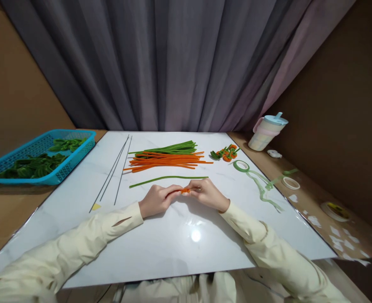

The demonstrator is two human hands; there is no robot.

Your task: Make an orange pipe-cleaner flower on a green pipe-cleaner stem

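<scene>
Between my two hands is a small bent piece of orange pipe cleaner (185,191), mostly covered by my fingers. My left hand (158,199) pinches it from the left, and my right hand (207,195) pinches it from the right. Just beyond them a single green pipe cleaner (168,177) lies crosswise on the white board. Further back rest a bundle of orange pipe cleaners (170,160) and, behind it, a bundle of green pipe cleaners (181,147). To their right sits a small pile of orange and green shaped pieces (227,153).
At left stands a blue basket (75,158) with green leaf-like pieces. Several thin dark wires (113,168) lie on the board near a yellow scrap (96,206). On the right are green tape (241,166), a white tape ring (290,183), a lidded cup (267,131) and paper scraps (314,221).
</scene>
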